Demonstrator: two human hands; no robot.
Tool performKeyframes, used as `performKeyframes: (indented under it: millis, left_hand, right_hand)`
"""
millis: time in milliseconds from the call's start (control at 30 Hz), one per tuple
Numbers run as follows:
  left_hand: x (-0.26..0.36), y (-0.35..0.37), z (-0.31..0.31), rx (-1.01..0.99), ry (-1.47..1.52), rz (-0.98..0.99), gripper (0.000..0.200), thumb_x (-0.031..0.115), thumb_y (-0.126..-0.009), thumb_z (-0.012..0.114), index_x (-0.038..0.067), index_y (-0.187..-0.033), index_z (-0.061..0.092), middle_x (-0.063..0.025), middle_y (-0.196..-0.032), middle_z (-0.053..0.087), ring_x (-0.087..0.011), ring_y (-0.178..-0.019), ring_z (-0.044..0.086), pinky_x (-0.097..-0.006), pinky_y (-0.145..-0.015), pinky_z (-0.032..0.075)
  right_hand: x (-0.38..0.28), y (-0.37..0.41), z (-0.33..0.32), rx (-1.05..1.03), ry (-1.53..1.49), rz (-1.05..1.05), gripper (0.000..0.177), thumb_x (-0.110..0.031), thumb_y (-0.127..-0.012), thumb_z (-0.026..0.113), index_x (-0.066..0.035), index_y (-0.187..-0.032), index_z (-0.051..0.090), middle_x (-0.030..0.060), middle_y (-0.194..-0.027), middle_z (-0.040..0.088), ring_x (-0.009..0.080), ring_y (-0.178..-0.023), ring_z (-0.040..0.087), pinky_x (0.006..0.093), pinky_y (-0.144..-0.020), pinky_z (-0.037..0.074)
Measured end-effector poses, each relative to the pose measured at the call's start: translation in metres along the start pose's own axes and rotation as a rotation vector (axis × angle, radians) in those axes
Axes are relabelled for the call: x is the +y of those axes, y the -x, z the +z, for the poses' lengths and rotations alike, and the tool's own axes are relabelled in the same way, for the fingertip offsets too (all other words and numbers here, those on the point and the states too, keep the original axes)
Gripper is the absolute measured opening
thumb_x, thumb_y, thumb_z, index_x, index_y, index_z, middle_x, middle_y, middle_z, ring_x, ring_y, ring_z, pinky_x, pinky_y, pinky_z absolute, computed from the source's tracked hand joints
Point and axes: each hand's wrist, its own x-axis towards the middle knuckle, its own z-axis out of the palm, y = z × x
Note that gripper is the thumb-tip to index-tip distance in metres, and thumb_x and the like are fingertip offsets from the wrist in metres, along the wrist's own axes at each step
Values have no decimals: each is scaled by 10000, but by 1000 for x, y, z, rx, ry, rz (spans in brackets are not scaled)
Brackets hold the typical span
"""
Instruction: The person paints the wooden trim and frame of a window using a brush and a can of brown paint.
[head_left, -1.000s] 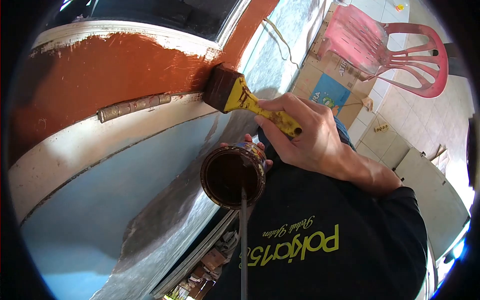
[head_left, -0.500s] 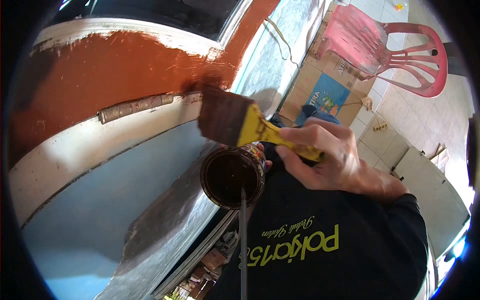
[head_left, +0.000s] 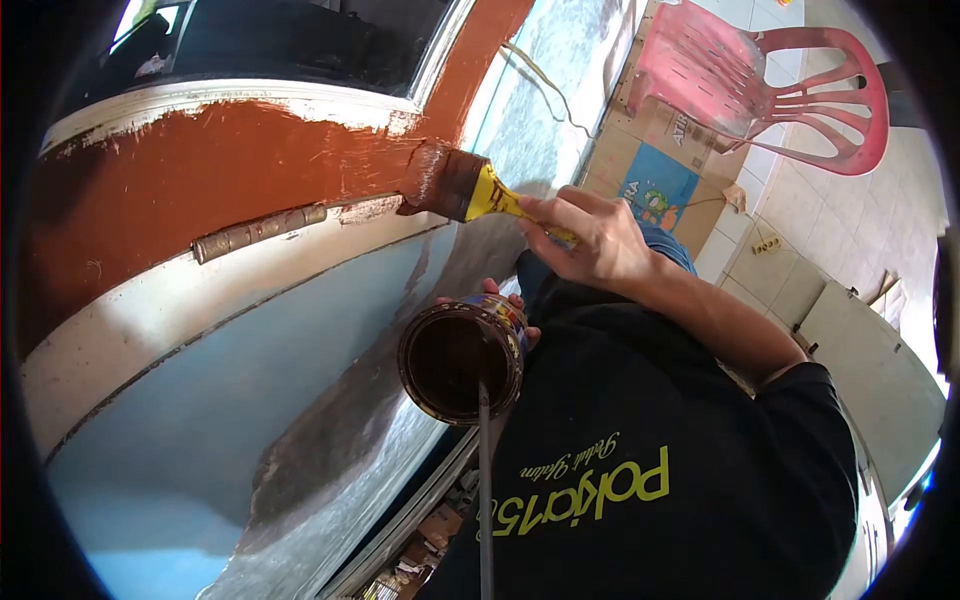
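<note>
My right hand [head_left: 595,240] is closed around the yellow handle of a wide paintbrush [head_left: 482,193]. The bristles, coated in dark brown paint, press against the right end of a reddish-brown painted panel [head_left: 250,160] under a window. Below the brush, my left hand [head_left: 531,336] holds a paint can [head_left: 402,365] tilted with its mouth towards me. Only some fingertips show around the can's far side; the rest of that hand is hidden. Dark paint coats the can's inside, and a thin stick [head_left: 486,480] stands out of it.
A hinge-like metal cylinder [head_left: 260,232] runs along the panel's lower edge. Beneath are a cream strip [head_left: 130,320] and a blue wall [head_left: 210,420]. A red plastic chair [head_left: 700,75] and flattened cardboard [head_left: 615,155] are at upper right. A pale board [head_left: 870,380] lies at right.
The paintbrush has gone from above the can to the panel, up and away from me, and now touches it. The can stays in my left hand, with more fingertips showing.
</note>
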Motion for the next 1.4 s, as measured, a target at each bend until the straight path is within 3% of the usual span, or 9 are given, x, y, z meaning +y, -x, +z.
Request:
performKeyframes:
  millis: [100,200,400,533,767,1033,1200,1300,1400]
  left_hand:
    - [-4,1,10,52,-6,-3,340,505,-948,513,351,-1235,610,-107,-1472,382,-404,-1399,241,-710,-1080,215]
    - [-9,2,10,8,-47,47,438,480,-912,581,330,-1321,540,-115,-1482,353,-424,-1363,280,-753,-1023,250]
    - [-11,-2,18,34,86,-27,332,475,-951,526,352,-1249,605,-120,-1489,357,-422,-1405,220,-722,-1078,190]
    - [-9,-5,18,5,19,-57,329,474,-946,537,346,-1240,613,-118,-1499,343,-422,-1408,211,-717,-1085,176]
    - [-6,3,13,33,5,2,327,460,-948,541,365,-1258,591,-116,-1485,355,-413,-1401,228,-710,-1088,189]
    - [-7,-2,15,74,9,-22,317,491,-964,489,381,-1238,602,-110,-1468,392,-397,-1399,242,-701,-1092,194]
    - [-8,-6,11,-15,-5,-42,318,494,-967,479,402,-1252,586,-109,-1479,383,-403,-1401,237,-708,-1087,191]
    - [-9,-6,10,-74,12,-46,390,523,-959,478,346,-1295,565,-134,-1472,385,-379,-1407,239,-690,-1105,175]
    - [-5,-11,11,-84,105,-181,476,552,-949,477,267,-1321,557,-166,-1461,387,-341,-1412,246,-664,-1124,162]
  right_hand:
    - [8,5,0,-2,-25,26,267,-66,-783,726,-75,-1041,657,78,-838,677,212,-629,668,316,-506,543]
    - [4,8,-9,42,-84,-35,276,-51,-784,718,-72,-1050,647,76,-797,659,196,-577,648,312,-462,525]
    - [-28,-16,-8,129,-41,-203,244,-65,-811,708,-72,-1042,629,39,-668,574,156,-458,563,294,-328,431]
    - [0,-8,7,112,67,-125,231,-104,-822,718,-82,-1039,643,32,-664,568,153,-483,573,296,-370,459]
    - [7,12,6,45,18,93,236,-93,-808,720,-63,-1027,640,107,-831,686,245,-647,692,319,-480,537]
    - [-17,-6,-7,109,-115,-7,244,-59,-795,712,-60,-1026,633,114,-810,670,247,-638,668,344,-501,533]
    - [5,7,6,54,-11,118,219,-107,-820,708,-56,-1021,638,124,-835,679,258,-689,693,339,-543,557]
    - [4,17,-1,52,-68,175,214,-115,-828,707,-53,-1020,637,125,-848,688,254,-698,705,338,-554,564]
    - [-2,21,-7,79,-131,146,213,-120,-832,708,-49,-1019,636,134,-859,696,259,-695,707,344,-554,565]
